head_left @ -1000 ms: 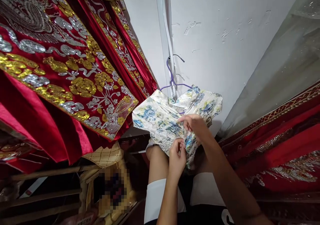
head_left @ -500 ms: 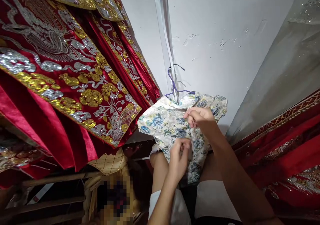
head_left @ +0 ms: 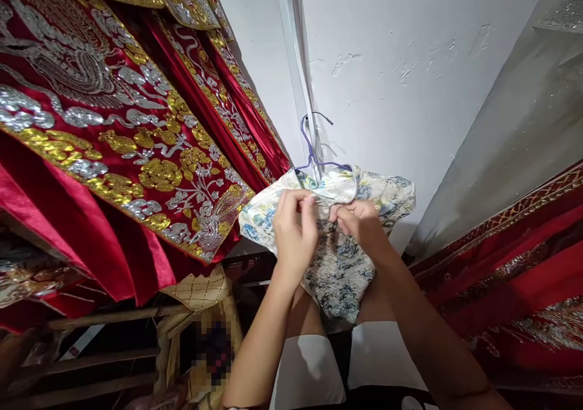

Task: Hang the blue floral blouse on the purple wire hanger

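A short-sleeved white shirt (head_left: pixel 339 276) with blue floral print hangs from a purple hanger (head_left: pixel 310 152), whose hook is on a pale upright strip at the wall. My left hand (head_left: pixel 296 231) is at the left side of the collar, thumb and forefinger bent together on the cloth. Just below the collar on the right, my right hand (head_left: pixel 359 222) pinches the shirt's front edge. Both hands are close together, a small gap between their fingertips. Whether a button lies under the fingers is too small to tell.
Red cloth (head_left: pixel 150 136) with gold and silver sequin embroidery hangs on the left. More red embroidered fabric (head_left: pixel 514 276) is at the right, beside a grey sheer panel (head_left: pixel 510 124). A wooden chair (head_left: pixel 159 337) stands lower left. Behind the shirt is a white wall (head_left: pixel 382 51).
My left hand has risen from the middle of the shirt front to the collar. My right hand keeps its pinch near the neckline, slightly lower. The shirt has shifted a little left.
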Tool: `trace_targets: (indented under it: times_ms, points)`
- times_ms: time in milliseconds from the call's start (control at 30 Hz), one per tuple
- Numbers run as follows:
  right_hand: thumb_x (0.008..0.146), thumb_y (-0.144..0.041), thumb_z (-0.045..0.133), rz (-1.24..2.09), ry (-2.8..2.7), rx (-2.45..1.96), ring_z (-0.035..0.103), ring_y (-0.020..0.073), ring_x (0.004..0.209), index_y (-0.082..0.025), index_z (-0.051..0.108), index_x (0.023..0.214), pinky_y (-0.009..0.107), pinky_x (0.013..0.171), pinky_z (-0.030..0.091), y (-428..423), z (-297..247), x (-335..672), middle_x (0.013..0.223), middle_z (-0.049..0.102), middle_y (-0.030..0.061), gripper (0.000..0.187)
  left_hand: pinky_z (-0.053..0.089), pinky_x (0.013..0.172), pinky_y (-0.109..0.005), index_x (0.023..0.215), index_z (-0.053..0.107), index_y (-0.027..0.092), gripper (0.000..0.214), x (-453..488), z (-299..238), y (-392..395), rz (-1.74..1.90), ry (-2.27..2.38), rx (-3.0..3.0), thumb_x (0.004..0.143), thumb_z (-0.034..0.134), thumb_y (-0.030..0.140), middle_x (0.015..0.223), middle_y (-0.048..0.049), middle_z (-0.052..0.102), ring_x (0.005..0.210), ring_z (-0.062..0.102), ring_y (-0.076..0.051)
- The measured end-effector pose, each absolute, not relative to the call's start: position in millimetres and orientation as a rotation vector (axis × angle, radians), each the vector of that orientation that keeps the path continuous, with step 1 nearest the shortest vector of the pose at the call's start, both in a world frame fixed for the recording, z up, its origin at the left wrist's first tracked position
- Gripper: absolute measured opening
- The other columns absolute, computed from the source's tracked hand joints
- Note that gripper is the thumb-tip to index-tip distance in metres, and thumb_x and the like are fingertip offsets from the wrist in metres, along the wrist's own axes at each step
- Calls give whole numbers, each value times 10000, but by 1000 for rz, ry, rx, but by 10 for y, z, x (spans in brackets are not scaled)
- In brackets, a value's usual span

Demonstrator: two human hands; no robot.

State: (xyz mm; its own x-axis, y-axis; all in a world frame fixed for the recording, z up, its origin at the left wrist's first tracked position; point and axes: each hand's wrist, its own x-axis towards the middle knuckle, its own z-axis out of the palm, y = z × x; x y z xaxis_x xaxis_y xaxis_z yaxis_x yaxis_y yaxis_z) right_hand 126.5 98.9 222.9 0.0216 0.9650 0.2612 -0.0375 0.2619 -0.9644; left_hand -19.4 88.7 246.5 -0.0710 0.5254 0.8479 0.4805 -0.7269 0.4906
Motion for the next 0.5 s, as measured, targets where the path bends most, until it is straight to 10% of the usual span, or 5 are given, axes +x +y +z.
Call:
trace_targets:
  times_ms: [233,500]
  points:
    - [747,-344,583,996,-1249,-1085,371,95,376,-204,601,490,266,468,302,825,1736,1551,374,451,-41,293,443,647,-204,892,608,169,305,-1161,2204,1048,2376,1135,1164,911,676,467,772,24,539,689,507,-104]
    - [762,-303,550,1139,-1050,-1016,365,91,389,-205,590,508,255,456,286,347,1240,1429,414,459,-35,275,522,610,-199,863,618,161,117,-1137,895,815,1835,864,356,956,557,194,688,-14,617,596,586,-109]
